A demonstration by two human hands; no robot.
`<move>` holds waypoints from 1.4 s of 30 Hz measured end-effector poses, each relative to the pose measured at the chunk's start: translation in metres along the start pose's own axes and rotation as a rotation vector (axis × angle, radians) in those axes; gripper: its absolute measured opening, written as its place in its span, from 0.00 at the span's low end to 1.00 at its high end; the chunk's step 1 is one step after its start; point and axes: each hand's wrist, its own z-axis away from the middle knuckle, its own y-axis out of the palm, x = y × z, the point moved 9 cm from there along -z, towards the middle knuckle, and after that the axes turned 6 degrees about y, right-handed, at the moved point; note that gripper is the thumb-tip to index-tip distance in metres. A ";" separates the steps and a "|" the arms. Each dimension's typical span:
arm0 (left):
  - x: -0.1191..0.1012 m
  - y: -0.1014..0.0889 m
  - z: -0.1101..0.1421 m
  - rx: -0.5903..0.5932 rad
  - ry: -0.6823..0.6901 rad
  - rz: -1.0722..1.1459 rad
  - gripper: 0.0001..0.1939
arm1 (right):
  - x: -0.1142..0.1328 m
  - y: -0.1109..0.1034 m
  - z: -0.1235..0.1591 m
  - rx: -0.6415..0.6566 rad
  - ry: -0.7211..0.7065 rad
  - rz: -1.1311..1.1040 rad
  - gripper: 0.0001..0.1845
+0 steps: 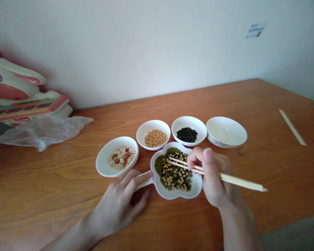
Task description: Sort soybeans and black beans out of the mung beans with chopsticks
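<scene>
A white flower-shaped dish with a purple edge holds green mung beans, black beans and yellow soybeans mixed together. My left hand is closed over the dish's short handle, index finger stretched along to its base. In my right hand is a pair of wooden chopsticks, gripped above the dish's right side. Their tips are slightly apart among the beans; I cannot tell whether they pinch one. Behind the dish stand a bowl of soybeans and a bowl of black beans.
A bowl of peanuts or similar pale and red seeds stands left of the dish. An empty white bowl is at the back right. Farther right lies a paper chopstick sleeve. Crumpled clear plastic and a cartoon animal figure occupy the left.
</scene>
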 end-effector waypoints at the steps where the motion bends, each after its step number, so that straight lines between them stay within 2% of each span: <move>1: 0.000 0.000 0.000 -0.001 0.003 0.000 0.30 | 0.000 0.000 0.000 0.003 -0.004 0.002 0.34; 12: 0.001 0.002 0.002 0.014 -0.003 0.008 0.30 | -0.007 -0.005 0.002 0.010 0.049 -0.002 0.36; 24: 0.000 0.001 0.001 0.021 0.000 0.012 0.30 | -0.004 -0.001 0.000 0.011 0.042 0.016 0.36; 42: -0.002 -0.002 -0.002 0.000 0.005 -0.008 0.30 | 0.007 -0.004 0.000 -0.058 -0.054 0.043 0.35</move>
